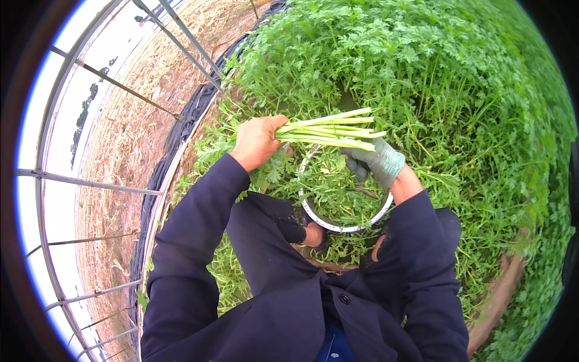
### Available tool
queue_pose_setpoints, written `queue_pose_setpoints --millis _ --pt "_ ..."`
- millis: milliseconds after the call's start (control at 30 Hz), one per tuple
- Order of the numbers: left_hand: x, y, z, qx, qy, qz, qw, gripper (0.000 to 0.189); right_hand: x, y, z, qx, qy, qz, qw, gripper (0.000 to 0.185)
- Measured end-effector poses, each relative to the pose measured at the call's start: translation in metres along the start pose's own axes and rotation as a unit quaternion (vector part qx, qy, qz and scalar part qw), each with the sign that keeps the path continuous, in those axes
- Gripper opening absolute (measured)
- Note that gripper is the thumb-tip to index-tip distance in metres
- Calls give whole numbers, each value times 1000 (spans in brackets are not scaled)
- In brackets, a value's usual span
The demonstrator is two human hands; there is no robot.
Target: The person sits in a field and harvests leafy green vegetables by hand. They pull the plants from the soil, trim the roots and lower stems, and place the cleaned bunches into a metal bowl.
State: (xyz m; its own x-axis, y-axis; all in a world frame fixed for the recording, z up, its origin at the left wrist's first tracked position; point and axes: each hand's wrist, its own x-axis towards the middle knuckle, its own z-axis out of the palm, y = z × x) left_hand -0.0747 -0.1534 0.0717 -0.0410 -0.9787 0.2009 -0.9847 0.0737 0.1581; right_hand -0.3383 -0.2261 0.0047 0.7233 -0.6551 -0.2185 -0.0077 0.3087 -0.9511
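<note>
My left hand (258,139), bare, is closed around a bunch of leafy green stalks (332,129). Their pale cut ends point to the right, and leaves hang below the fist. Just under those ends is my right hand (373,162), in a grey-green glove with its fingers curled; whether it holds anything between them cannot be told. A round container with a white rim (312,216) stands between my feet, with loose green leaves and stems (337,190) inside it. The gloved hand is over the right part of this container.
Dense leafy plants (407,54) grow ahead and to the right. Metal greenhouse tubes (95,182) and black sheeting (154,181) run along the left, with dry straw (108,158) beyond. A strip of bare soil (497,298) curves at the lower right.
</note>
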Motion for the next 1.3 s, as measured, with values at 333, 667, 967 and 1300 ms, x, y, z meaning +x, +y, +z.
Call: queue_pose_setpoints --millis 333,667,967,1300 --pt "9 -18 -4 41 12 -51 998 22 -11 -7 -26 206 106 -28 972 24" --pt "-1 3 12 157 42 -30 986 29 10 2 5 -79 203 -112 970 32" --pt "4 21 20 106 12 -31 994 19 18 5 -9 44 294 -74 952 22" --pt "18 -17 28 -415 -135 -181 881 22 -1 -11 -13 110 319 -166 927 34"
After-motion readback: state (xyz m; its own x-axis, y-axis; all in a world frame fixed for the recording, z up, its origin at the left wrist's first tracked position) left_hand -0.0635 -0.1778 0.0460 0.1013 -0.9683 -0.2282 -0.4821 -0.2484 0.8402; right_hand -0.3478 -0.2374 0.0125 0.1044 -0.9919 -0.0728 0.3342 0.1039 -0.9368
